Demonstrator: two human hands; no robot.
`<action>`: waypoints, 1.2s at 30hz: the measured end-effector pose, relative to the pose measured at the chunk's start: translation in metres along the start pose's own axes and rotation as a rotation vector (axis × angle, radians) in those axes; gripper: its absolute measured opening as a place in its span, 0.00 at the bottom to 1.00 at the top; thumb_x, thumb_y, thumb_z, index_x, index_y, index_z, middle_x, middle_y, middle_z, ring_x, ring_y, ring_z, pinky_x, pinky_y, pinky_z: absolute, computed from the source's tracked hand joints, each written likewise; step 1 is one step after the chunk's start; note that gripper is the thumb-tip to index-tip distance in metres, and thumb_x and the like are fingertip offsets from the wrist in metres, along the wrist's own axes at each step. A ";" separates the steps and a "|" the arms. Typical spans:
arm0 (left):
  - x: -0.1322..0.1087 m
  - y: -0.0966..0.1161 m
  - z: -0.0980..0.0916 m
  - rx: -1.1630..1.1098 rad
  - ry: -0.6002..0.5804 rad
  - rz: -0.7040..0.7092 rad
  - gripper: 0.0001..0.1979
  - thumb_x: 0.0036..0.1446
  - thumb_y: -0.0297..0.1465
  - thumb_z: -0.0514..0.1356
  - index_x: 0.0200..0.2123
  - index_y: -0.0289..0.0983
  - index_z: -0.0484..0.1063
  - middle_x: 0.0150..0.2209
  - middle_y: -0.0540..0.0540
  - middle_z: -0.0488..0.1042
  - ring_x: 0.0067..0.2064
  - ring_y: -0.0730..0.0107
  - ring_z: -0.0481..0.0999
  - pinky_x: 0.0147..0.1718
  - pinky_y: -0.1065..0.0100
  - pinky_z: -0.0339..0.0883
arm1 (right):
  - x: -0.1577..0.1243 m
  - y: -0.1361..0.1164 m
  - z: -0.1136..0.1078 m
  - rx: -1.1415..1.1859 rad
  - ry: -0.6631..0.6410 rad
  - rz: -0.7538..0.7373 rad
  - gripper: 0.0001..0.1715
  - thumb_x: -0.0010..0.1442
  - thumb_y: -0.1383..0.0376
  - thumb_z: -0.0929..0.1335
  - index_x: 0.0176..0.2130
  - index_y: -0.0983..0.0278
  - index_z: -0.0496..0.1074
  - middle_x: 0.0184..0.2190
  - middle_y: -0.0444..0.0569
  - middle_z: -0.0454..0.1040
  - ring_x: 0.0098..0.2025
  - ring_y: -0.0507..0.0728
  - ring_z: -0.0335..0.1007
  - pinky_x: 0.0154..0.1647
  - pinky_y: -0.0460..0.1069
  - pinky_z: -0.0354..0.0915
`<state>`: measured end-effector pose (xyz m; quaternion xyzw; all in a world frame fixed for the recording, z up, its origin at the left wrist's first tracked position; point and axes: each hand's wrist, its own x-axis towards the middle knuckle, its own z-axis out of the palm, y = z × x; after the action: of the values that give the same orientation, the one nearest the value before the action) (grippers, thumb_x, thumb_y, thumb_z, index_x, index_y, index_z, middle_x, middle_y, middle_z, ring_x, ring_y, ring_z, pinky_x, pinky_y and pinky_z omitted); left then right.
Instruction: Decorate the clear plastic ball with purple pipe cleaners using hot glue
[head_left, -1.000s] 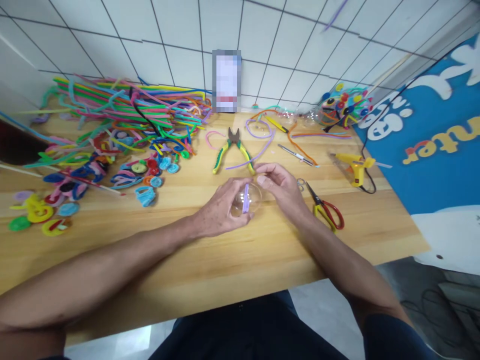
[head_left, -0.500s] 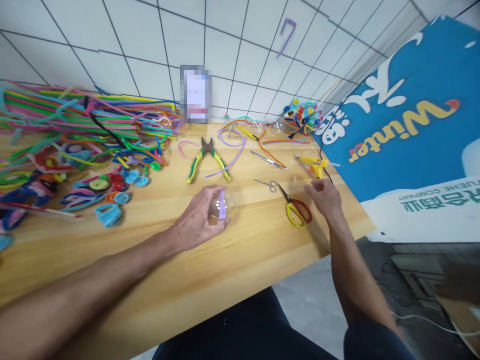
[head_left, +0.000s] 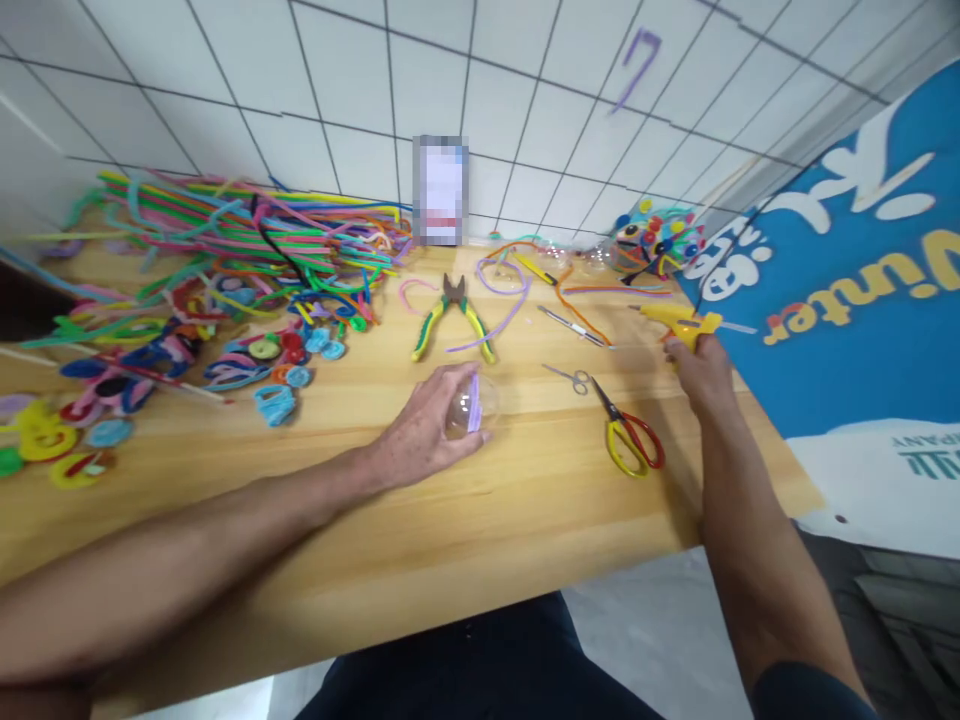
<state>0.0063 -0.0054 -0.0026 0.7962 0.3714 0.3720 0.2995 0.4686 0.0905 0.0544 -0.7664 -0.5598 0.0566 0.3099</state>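
My left hand [head_left: 431, 425] is wrapped round a clear plastic ball [head_left: 486, 405] with a purple strip [head_left: 474, 402] running upright across it. At the right of the table, my right hand [head_left: 703, 372] has its fingers closed round the handle of a yellow hot glue gun [head_left: 679, 320], whose nozzle points left. Between the hands lie large scissors [head_left: 630, 440] with one yellow and one red handle, and small silver scissors [head_left: 574, 380]. Beyond the ball, pliers [head_left: 455, 315] with green and yellow handles lie spread on the table.
Bundled pipe cleaners [head_left: 247, 225] and several finished pipe-cleaner pieces [head_left: 274, 404] cover the table's left side. A phone [head_left: 441, 190] leans on the tiled wall. A pen [head_left: 574, 325], a yellow cutter [head_left: 536, 268] and a pile of coloured beads [head_left: 656, 235] lie behind. A blue banner [head_left: 847, 270] borders the right.
My right hand has taken hold of the glue gun, which has turned slightly. My left hand keeps its grip on the ball. The whole view has shifted, so things appear further right.
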 end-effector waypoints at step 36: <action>-0.001 0.003 0.002 0.035 0.057 0.013 0.38 0.69 0.38 0.69 0.75 0.44 0.57 0.70 0.35 0.72 0.70 0.44 0.75 0.68 0.42 0.74 | -0.132 -0.128 0.055 0.129 -0.127 -0.677 0.10 0.58 0.63 0.69 0.42 0.57 0.74 0.35 0.49 0.85 0.36 0.64 0.86 0.41 0.56 0.81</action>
<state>0.0084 -0.0079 -0.0013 0.7928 0.3809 0.3901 0.2725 0.2910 0.0182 0.0442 -0.5111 -0.7956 0.0336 0.3234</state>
